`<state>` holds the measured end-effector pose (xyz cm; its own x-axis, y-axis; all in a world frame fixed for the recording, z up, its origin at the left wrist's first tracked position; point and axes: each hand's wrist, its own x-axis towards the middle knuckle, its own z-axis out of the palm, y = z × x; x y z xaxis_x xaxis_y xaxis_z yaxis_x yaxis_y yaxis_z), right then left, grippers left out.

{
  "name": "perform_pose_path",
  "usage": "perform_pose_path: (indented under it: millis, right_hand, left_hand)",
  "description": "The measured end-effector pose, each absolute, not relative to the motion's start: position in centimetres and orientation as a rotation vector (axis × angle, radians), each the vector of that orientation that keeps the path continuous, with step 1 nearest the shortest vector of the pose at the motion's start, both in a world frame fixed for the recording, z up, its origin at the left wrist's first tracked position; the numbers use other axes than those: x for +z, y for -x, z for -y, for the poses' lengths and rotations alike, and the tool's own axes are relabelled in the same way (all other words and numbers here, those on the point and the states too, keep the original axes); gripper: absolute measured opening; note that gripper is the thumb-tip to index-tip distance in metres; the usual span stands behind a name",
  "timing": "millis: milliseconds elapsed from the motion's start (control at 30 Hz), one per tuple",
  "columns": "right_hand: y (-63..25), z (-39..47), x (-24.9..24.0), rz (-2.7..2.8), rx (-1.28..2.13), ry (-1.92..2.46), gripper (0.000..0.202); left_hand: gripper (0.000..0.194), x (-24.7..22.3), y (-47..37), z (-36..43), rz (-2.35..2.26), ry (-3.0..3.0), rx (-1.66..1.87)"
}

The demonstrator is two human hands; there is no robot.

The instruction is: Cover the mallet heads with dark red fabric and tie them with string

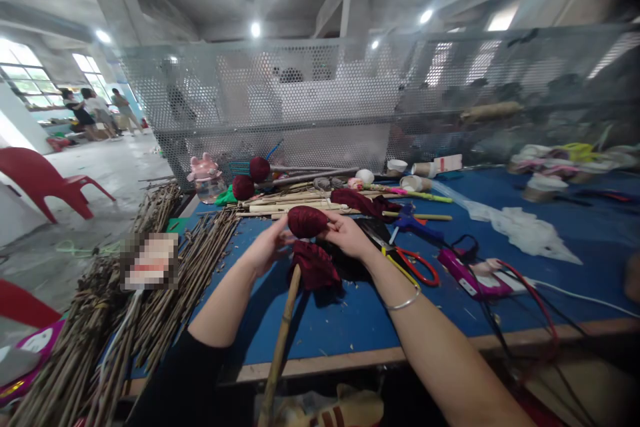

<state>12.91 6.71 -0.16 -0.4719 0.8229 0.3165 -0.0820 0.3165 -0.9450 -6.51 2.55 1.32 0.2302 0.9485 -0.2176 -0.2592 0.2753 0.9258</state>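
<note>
Between my two hands is a dark red cloth-covered ball (pixel 306 221), with gathered dark red cloth (pixel 316 267) flaring below it. A bamboo stick (pixel 284 330) runs down from that cloth past the table's front edge, leaning towards me. My left hand (pixel 270 245) curls against the ball's left side, thumb near its top. On the other side my right hand (pixel 345 235) grips the ball's right edge with thumb and fingers pressed in. Some fingertips of both hands are hidden. Red-handled scissors (pixel 417 267) lie right of my right hand.
Bundles of thin sticks (pixel 187 287) cover the left. Two more dark red balls (pixel 259 169) stand behind, near a pink animal-shaped jar (pixel 204 170). A blue glue gun (pixel 415 223), a purple box (pixel 463 271) with cables and white plastic (pixel 525 230) lie right. A perforated screen (pixel 320 100) closes the back.
</note>
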Motion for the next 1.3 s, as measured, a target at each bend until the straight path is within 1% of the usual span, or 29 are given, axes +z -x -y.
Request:
perform_pose_path:
  millis: [67,167,333,433,467,600,733,800,933,1067,1133,1233,1300]
  right_hand:
    - [-12.9,-6.7,-0.3,1.737,1.252,0.751,0.054]
    - [-13.1,-6.7,-0.6,1.785,1.185,0.848,0.052]
    - [-13.1,-6.5,-0.9,1.86,1.118,0.895,0.051]
    - [-12.8,-6.3,-0.9,1.892,1.098,0.91,0.05]
    - [-12.8,-6.2,-0.9,1.898,1.086,0.917,0.05]
    - [-12.9,-6.3,-0.8,1.893,1.03,0.977,0.05]
    - [-13.1,-6.7,-0.9,1.898,0.963,1.009,0.046]
    - [-13.1,-6.8,-1.0,1.908,0.944,1.015,0.046]
    - [-13.1,-7.1,-1.2,1.876,0.964,1.006,0.047]
    - [-13.0,-7.3,-1.4,1.756,1.054,0.894,0.05]
    - [-12.9,-7.3,-1.5,1.706,1.1,0.853,0.05]
    - [-12.7,-7.1,-1.5,1.684,1.124,0.858,0.052]
    - [-12.6,-7.0,-1.6,1.697,1.113,0.882,0.052]
  left_hand:
    - [0.052,1.3,5.2,-2.3,-0.861,-0.958,0.962]
    - [0.045,0.7,4.5,-1.6,-0.788,-0.96,0.961]
    - [0.036,-0.2,6.8,-1.4,-0.702,-1.005,0.704]
    - [0.024,-0.4,7.3,-1.4,-0.83,-0.972,0.787]
    - [0.023,-0.4,7.1,-1.4,-0.867,-0.946,0.817]
    - [0.029,-0.4,5.5,-0.7,-0.859,-0.79,0.825]
    - [0.047,-0.6,4.1,0.2,-0.768,-0.538,0.672]
    - [0.051,-0.8,3.7,0.6,-0.771,-0.493,0.647]
    - [0.044,-1.0,3.3,0.7,-0.822,-0.515,0.784]
    - [0.048,-1.3,3.4,-0.2,-0.852,-0.416,0.877]
    - [0.042,-1.8,3.8,-0.8,-0.919,-0.434,0.963]
    - [0.029,-2.4,5.0,-1.9,-1.133,-0.708,1.22]
    - [0.029,-2.5,6.1,-2.4,-1.303,-0.903,1.3]
